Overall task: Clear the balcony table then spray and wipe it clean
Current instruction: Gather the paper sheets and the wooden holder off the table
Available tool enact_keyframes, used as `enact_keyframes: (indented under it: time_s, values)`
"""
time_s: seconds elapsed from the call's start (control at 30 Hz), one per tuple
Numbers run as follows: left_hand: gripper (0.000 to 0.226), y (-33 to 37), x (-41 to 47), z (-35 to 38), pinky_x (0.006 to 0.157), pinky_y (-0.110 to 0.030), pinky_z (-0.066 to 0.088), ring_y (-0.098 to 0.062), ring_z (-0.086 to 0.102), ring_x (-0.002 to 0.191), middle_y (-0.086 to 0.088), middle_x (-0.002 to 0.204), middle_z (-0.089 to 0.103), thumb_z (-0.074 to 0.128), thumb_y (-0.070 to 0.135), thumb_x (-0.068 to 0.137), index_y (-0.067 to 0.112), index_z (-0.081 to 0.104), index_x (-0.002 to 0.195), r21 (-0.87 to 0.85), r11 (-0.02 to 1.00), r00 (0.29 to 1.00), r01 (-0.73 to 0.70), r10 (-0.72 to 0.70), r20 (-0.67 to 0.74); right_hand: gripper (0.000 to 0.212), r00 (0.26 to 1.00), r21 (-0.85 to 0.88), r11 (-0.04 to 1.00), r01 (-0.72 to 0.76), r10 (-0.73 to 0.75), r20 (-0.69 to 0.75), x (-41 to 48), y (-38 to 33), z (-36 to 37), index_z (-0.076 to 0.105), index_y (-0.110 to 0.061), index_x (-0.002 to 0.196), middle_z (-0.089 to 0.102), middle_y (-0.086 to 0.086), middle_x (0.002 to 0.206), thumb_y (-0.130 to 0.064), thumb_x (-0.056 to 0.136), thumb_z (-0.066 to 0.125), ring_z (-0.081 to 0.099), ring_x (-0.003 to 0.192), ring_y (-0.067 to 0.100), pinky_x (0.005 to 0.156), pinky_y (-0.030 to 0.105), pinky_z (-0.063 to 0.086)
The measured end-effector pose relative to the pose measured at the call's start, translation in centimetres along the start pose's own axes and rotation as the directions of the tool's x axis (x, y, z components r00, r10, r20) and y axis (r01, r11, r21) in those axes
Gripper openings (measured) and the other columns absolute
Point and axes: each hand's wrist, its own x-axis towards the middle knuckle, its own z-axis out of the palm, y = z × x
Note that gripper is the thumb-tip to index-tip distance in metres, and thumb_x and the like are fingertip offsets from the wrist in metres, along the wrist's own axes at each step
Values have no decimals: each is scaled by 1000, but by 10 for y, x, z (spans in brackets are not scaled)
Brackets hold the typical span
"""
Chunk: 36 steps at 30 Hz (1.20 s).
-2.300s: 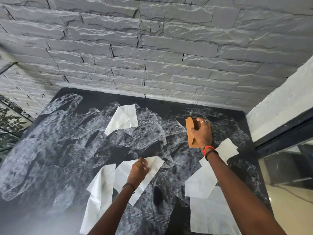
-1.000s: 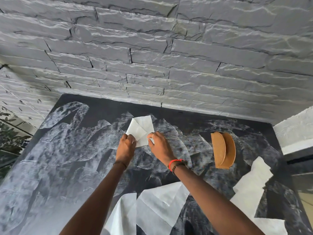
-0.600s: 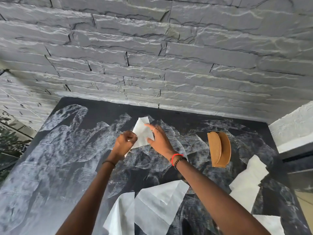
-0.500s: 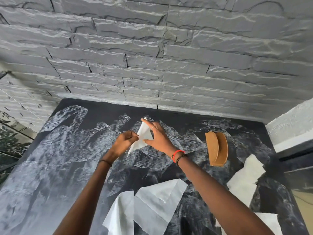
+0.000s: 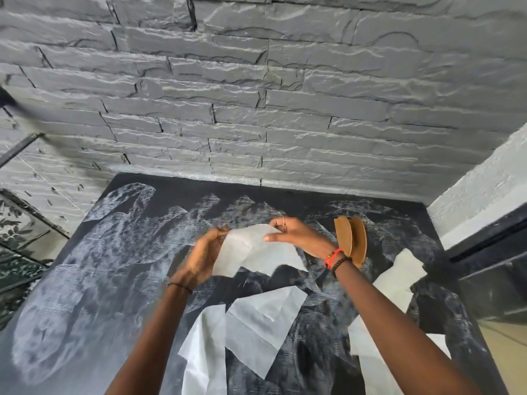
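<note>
Clearing has barely begun, I judge: my left hand (image 5: 205, 258) and right hand (image 5: 296, 238) pinch one thin white paper napkin (image 5: 248, 249) above the smeared black table (image 5: 85, 280), where more white napkins (image 5: 265, 323) and what seems a brown wooden holder (image 5: 350, 240) wait, with spraying and wiping not yet done.

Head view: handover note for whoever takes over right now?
Left hand and right hand both pinch one white napkin, held above the table.
Wooden holder stands upright beside the right wrist.
Centre napkins and right-side napkins lie loose on the table.
Done: one napkin lifted.
Left: gather the rest, remove the holder, spray, wipe.
</note>
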Motion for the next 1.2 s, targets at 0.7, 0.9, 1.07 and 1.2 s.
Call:
enact_keyframes:
  time_s: [0.7,0.9,1.07,1.2]
  values:
    - [24,-82,-80,-26,55,-30,60,-20,74,65,-16,82,76,51,5,95,-1,73,91,-137,954,956,268,-281,-86,21,905,-183,919,-349,280,-320,-26,115,48,64,-13,67,60,0,70,-7,86,57,55,72,15,67,28,42]
    - [21,-94,-98,-53,56,-36,61,-25,73,64,-18,82,75,53,10,94,-2,66,103,-80,944,932,320,-329,-151,18,842,-403,834,-377,127,-525,-36,160,63,65,1,96,62,20,104,3,78,61,57,102,33,88,35,46]
    - [43,-102,-104,-69,76,-50,59,-34,72,80,-27,109,69,65,16,81,-4,63,119,-38,937,923,348,-350,-162,6,847,-483,767,-422,144,-511,-37,150,72,63,-8,75,66,15,90,-5,76,59,61,92,33,69,34,49]
    - [40,-105,-103,-65,71,-45,60,-35,72,85,-27,111,68,64,14,83,-3,63,118,-65,945,933,321,-328,-148,9,844,-451,779,-435,178,-506,-33,147,70,66,-9,63,68,10,75,-8,71,64,63,81,29,65,31,50]
